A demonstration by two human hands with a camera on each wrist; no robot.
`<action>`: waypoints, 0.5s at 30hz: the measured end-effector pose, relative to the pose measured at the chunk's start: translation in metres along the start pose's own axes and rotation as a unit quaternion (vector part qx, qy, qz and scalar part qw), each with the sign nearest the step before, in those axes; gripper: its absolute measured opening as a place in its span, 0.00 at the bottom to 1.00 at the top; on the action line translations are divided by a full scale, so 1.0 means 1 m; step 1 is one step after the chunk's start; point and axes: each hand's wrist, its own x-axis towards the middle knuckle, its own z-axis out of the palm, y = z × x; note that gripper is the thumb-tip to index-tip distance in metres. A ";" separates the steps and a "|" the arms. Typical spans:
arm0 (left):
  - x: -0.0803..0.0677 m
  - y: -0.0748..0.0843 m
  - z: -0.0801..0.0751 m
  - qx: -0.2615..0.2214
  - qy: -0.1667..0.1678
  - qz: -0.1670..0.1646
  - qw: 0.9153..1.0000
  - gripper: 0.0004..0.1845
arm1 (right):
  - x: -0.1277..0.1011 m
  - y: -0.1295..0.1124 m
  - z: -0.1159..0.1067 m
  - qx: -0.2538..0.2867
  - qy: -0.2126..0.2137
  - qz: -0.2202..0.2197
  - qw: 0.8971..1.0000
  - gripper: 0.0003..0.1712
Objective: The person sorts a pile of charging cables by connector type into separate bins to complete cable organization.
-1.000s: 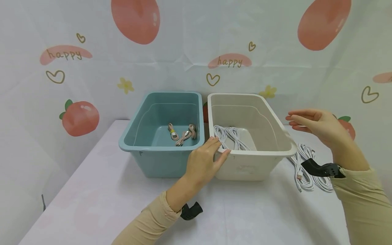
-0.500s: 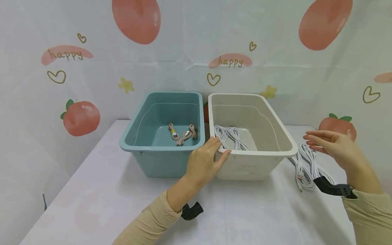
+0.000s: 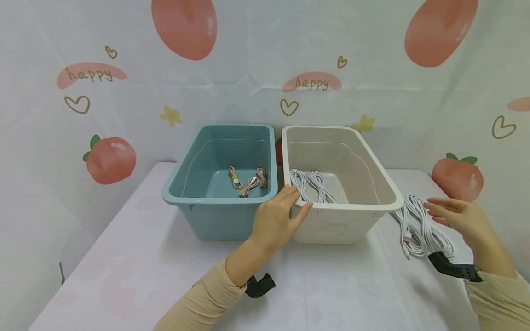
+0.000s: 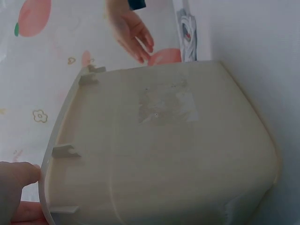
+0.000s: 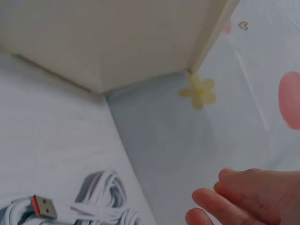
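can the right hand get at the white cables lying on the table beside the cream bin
Probably yes. The right hand hovers open just right of the white cable bundle, which lies uncovered on the table outside the cream bin. Nothing sits between them.

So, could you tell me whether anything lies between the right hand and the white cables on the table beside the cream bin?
Nothing visible does. The right hand hovers open just right of the white cables, which lie on the table outside the cream bin, with only bare tablecloth between them.
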 end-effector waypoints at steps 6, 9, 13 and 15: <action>0.000 0.000 0.000 -0.001 -0.001 -0.002 1.000 0.18 | 0.008 0.031 -0.007 -0.042 0.041 0.045 0.997 0.07; 0.000 0.000 0.000 0.000 0.001 0.000 1.000 0.18 | 0.019 0.064 -0.017 -0.060 0.063 0.062 0.994 0.21; 0.000 0.001 -0.001 0.001 0.005 0.003 1.000 0.18 | 0.031 0.103 -0.027 -0.093 0.074 0.087 0.989 0.28; 0.000 0.001 -0.001 0.002 0.006 0.003 1.000 0.18 | 0.032 0.109 -0.030 -0.099 0.071 0.106 0.987 0.30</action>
